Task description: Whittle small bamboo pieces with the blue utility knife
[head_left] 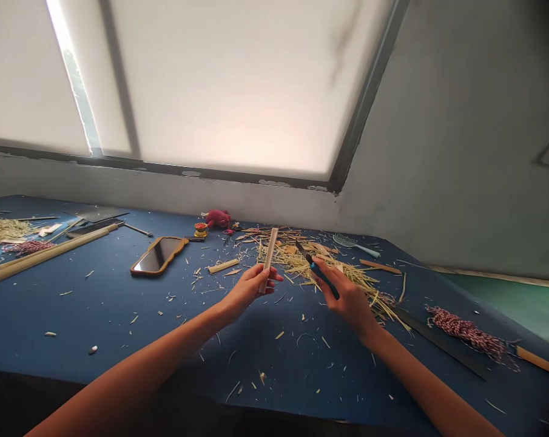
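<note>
Near the middle of the view, my left hand [255, 284] grips the lower part of a flat, pale strip of wood or bamboo [270, 252], which points upward. To its right, my right hand [344, 297] is closed around a dark utility knife [322, 274] with a blue part near the thumb. The knife's blade [300, 247] tilts up and left toward the strip, with a gap between them. Behind both hands spreads a heap of thin straw-coloured shavings [296, 260] on the blue tabletop [133, 340].
A phone in a brown case [159, 256] lies left, beyond it long bamboo poles [56, 252]. At the right are a mint hairbrush [356, 244], a dark flat blade [442, 343] and a red-white cord bundle [468, 332]. A red plush toy [218, 218] sits near the wall.
</note>
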A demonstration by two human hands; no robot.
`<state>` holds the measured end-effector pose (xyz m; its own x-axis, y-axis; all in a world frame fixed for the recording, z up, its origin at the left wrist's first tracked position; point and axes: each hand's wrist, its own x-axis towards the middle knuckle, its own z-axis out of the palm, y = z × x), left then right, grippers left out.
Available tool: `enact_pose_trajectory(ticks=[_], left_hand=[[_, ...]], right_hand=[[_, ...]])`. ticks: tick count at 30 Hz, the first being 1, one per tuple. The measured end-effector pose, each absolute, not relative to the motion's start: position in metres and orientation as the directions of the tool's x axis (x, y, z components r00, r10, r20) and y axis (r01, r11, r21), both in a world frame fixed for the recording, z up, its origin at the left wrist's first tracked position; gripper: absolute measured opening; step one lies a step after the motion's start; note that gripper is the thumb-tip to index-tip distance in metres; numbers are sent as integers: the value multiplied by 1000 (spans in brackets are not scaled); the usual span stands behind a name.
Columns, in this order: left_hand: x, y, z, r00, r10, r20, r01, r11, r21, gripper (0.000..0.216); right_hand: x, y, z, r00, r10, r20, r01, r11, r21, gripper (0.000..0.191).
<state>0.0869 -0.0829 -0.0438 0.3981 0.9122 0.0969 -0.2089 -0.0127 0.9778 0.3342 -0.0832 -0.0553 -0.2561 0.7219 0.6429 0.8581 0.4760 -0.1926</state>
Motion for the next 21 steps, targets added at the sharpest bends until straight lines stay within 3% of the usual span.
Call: enact_pose_trajectory(ticks=[5, 14, 21], left_hand=[[83, -81, -43, 366, 927, 88, -70, -67, 995, 36], [78, -78, -42, 314, 948, 48, -380, 79, 922, 44], [82, -88, -38, 407, 913, 35, -298, 97, 950, 31]], right_hand=[[333, -89, -54, -279, 699, 659, 833, 518, -197, 48], [328, -95, -55, -315, 671, 671, 762, 601, -243, 48], [308, -105, -58, -214, 775, 595, 576, 592, -563, 67]])
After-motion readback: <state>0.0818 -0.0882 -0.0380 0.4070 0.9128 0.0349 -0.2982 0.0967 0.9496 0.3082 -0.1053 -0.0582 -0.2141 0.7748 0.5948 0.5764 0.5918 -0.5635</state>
